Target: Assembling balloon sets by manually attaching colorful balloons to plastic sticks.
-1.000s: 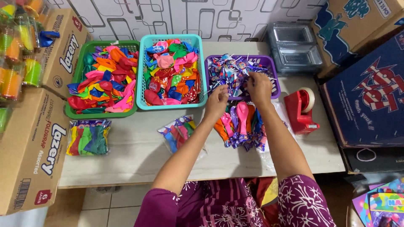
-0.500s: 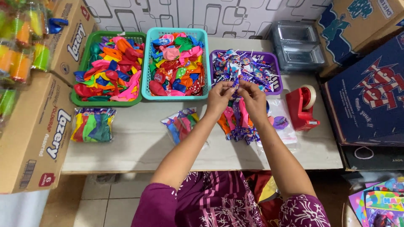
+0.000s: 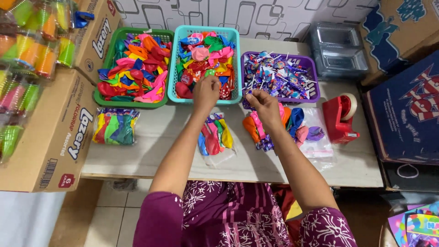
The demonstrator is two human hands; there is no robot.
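Note:
My left hand reaches into the front edge of the teal basket, fingers down among flat coloured balloons. My right hand hovers just in front of the purple basket of wrapped lollipops, fingers pinched on a thin lollipop stick. Under the right hand lies a loose pile of balloons and sweets on a clear plastic bag. A small clear bag of balloons lies between my forearms.
A green basket of balloons stands at the left. A filled balloon bag lies in front of it. A red tape dispenser sits right. Clear plastic trays stand behind. Cardboard boxes flank the white table.
My left hand has left the pile near the purple basket and moved left into the teal basket. The right hand stays in front of the purple basket.

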